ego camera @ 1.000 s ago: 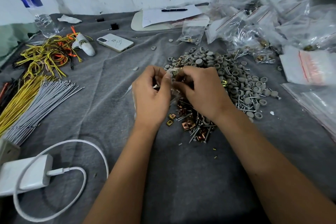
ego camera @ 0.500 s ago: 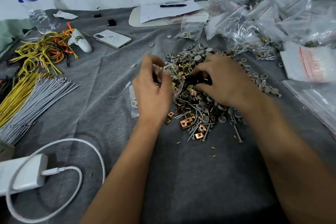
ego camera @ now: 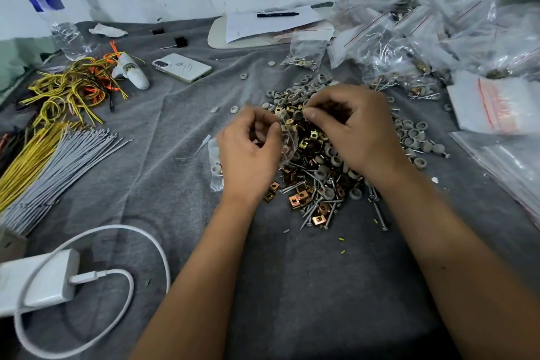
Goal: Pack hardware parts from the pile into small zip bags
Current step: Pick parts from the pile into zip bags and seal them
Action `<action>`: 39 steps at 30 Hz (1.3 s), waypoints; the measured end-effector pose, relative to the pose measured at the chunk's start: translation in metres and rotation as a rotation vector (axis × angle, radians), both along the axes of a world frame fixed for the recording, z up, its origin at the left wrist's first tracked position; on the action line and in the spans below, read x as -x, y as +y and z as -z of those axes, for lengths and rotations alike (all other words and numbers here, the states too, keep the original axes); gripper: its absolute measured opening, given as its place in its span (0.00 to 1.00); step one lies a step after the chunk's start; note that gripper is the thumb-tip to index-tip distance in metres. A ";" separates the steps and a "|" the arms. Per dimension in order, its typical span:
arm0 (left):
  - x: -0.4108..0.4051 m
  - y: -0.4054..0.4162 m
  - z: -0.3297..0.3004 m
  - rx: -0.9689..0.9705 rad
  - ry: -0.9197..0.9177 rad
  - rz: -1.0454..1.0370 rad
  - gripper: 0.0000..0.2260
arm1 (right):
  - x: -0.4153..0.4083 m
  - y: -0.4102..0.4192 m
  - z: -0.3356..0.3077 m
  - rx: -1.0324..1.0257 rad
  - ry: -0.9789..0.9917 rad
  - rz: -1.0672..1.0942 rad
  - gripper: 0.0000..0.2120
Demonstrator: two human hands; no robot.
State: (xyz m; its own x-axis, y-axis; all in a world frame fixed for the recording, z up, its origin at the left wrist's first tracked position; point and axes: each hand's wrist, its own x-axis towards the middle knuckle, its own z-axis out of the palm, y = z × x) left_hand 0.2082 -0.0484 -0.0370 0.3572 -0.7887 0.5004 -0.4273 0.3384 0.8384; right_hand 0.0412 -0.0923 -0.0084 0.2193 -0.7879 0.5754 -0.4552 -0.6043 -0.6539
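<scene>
While left hand pinches zip bag.

Both hands are working over the pile of hardware parts on the grey tabletop. The left hand is pinching a small clear zip bag, while the right hand is pinching a grey part at its mouth.

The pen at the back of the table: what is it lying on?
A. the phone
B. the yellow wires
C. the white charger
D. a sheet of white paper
D: the black pen lies across a sheet of white paper near the wall, well apart from the phone, the yellow wires and the charger.
</scene>
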 end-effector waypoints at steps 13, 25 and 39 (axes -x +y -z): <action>-0.004 -0.001 0.000 0.022 0.061 0.000 0.11 | -0.010 0.007 0.004 -0.017 0.099 -0.162 0.09; -0.005 0.003 -0.006 0.032 0.171 -0.017 0.09 | 0.005 -0.002 -0.001 -0.069 0.697 0.033 0.18; -0.001 0.001 -0.004 -0.011 0.109 0.021 0.10 | -0.010 0.009 0.002 0.030 0.071 -0.153 0.06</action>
